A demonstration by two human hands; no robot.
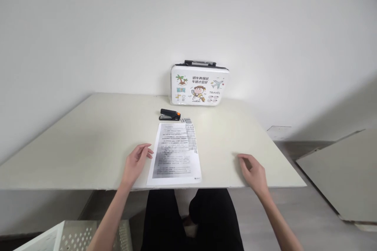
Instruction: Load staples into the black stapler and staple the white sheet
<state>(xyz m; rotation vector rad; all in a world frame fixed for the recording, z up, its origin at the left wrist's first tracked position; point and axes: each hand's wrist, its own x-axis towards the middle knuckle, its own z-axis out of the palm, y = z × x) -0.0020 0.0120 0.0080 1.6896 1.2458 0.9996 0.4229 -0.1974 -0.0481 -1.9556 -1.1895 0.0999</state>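
A printed sheet of paper (173, 160) lies on the white table, reaching close to its front edge. My left hand (137, 163) is at the sheet's left edge, fingers loosely extended and nothing in them; whether the fingertips touch the paper, I cannot tell. Off to the right of the sheet, my right hand (253, 170) rests on the table, loosely curved and holding nothing. Just beyond the sheet's top edge is a black stapler (170, 115) with an orange part at its right end. Beside the stapler are small grey strips (186, 120) that look like staples.
A white case (200, 86) with cartoon prints and a black handle stands against the wall at the table's back. The table's (88, 145) front edge runs above my legs. Below left is a white perforated basket (79, 235); a pale panel (344, 172) stands right.
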